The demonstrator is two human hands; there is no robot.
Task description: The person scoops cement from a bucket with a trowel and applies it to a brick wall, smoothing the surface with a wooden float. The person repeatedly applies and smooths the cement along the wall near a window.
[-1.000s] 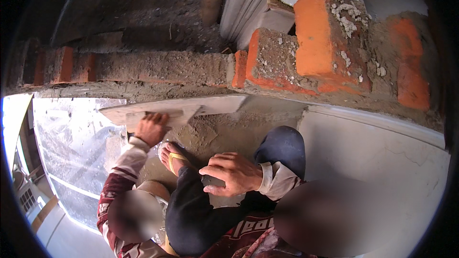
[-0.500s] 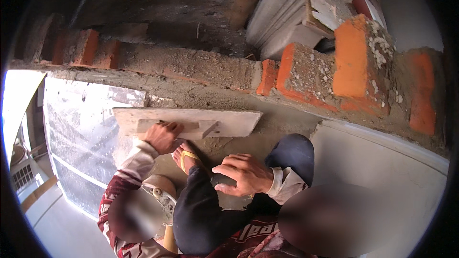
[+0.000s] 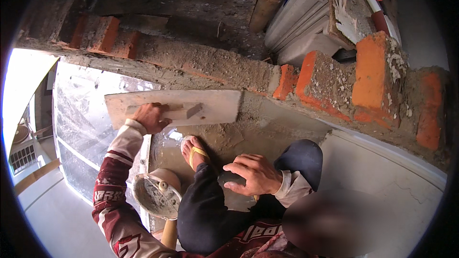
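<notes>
My left hand is closed around the handle of a long, pale wooden plastering float. The float lies along the foot of the low, mortar-covered brick wall, and its left end overlaps a bright, streaked panel. My right hand rests near my bent knee, fingers curled over a dark grey rounded thing whose kind I cannot make out. Between the hands is my foot in a yellow-strapped sandal. Below my left hand stands a bucket holding grey wet mortar.
Broken orange bricks jut from the wall's top on the right. Behind them stands a grey ribbed container, beside a bamboo-like pole. A pale slab lies at the right. The streaked panel borders the left.
My left hand has slid the float leftward along the wall, stretching the left arm out. More of the bucket shows now. The view has shifted, while my right hand keeps its hold.
</notes>
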